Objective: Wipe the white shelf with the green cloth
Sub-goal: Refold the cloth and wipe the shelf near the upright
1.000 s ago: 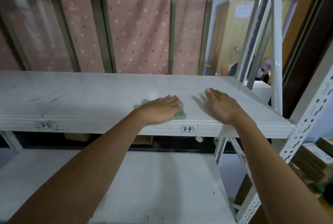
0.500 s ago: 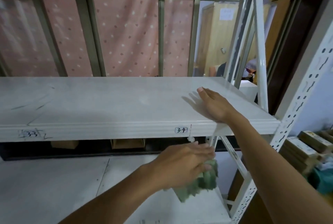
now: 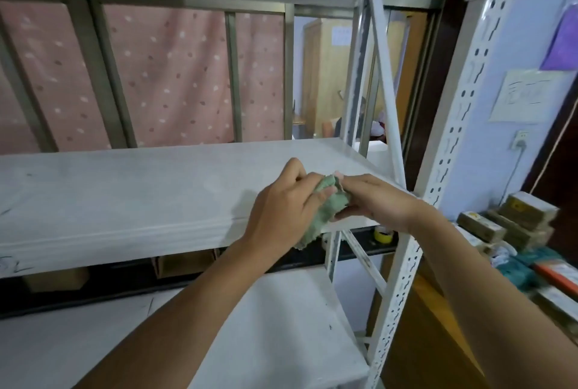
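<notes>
The white shelf (image 3: 131,197) runs across the middle of the view, its front edge facing me. Both my hands meet above its right front corner with the green cloth (image 3: 328,207) bunched between them. My left hand (image 3: 284,210) grips the cloth from the left, fingers curled over it. My right hand (image 3: 375,201) pinches the cloth's upper right part. A loose end of the cloth hangs down past the shelf's front edge. The cloth is off the shelf surface.
A lower white shelf (image 3: 275,326) lies below. White perforated uprights (image 3: 444,151) and a diagonal brace stand at the right. Pink dotted curtains (image 3: 169,75) hang behind. Stacked boxes (image 3: 513,223) sit at the right, and a yellow tape roll (image 3: 382,234) under the shelf.
My left hand rose from below the shelf edge with the cloth. My right hand left the shelf top and took hold of the cloth too. The view shifted right.
</notes>
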